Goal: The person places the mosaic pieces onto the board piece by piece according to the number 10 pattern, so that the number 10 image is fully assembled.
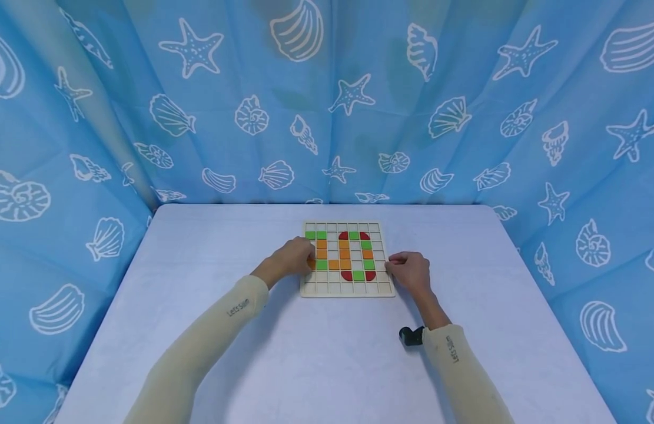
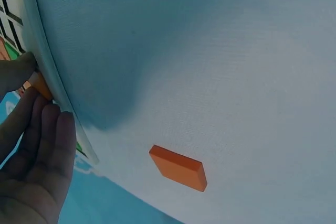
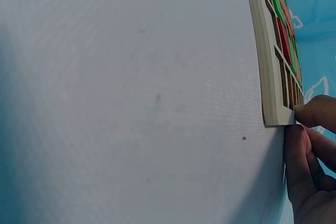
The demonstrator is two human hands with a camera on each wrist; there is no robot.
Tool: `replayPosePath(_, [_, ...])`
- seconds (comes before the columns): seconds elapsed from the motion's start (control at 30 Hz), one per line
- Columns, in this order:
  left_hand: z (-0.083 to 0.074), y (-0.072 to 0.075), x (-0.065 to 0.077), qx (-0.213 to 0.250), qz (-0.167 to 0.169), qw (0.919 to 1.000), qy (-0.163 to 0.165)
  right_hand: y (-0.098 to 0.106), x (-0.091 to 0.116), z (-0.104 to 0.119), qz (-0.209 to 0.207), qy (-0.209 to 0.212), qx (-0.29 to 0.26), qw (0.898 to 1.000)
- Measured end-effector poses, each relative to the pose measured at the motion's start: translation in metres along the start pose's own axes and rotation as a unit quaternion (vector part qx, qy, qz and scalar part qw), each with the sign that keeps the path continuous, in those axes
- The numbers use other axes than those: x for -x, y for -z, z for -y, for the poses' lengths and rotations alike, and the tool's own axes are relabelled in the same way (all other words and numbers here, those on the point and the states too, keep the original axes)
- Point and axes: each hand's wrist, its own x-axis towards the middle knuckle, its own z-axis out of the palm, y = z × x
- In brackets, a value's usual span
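Note:
A pale wooden grid board (image 1: 348,288) lies on the table, with orange, green and red tiles set in several of its squares. At the board's left edge, my left hand (image 1: 295,256) pinches an orange tile (image 2: 40,86) between thumb and fingertips, at the left column of squares. Another orange tile (image 2: 178,168) lies loose on the cloth beside the board in the left wrist view; the left hand and arm hide it in the head view. My right hand (image 1: 411,271) grips the board's right edge, thumb on top and fingers against the side.
White cloth covers the table (image 1: 327,359). A blue curtain (image 1: 327,106) with white shell and starfish prints hangs behind it and along both sides. At the right wrist sits a small black device (image 1: 411,336), close over the cloth.

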Motion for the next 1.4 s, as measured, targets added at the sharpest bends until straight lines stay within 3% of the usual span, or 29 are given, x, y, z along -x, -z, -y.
replayPosePath(0.23, [-0.002, 0.0, 0.002, 0.013, -0.008, 0.9998, 0.009, 0.0, 0.0, -0.001, -0.001, 0.003, 0.003, 1.0])
replayPosePath(0.57, [0.005, 0.001, 0.01, 0.085, -0.017, 0.9961, -0.015, -0.001, 0.001, -0.002, -0.006, 0.005, 0.001, 1.0])
replayPosePath(0.9, [0.008, 0.006, 0.018, 0.111, -0.01, 0.9926, -0.047, 0.001, 0.002, -0.001, -0.006, 0.005, 0.001, 1.0])
replayPosePath(1.1, [0.006, 0.005, 0.018, 0.11, 0.021, 0.9926, -0.047, 0.001, 0.003, 0.0, -0.006, 0.003, 0.0, 1.0])
replayPosePath(1.4, [0.009, -0.001, 0.013, 0.068, 0.009, 0.9963, -0.052, 0.001, 0.001, -0.001, -0.001, 0.003, -0.001, 1.0])
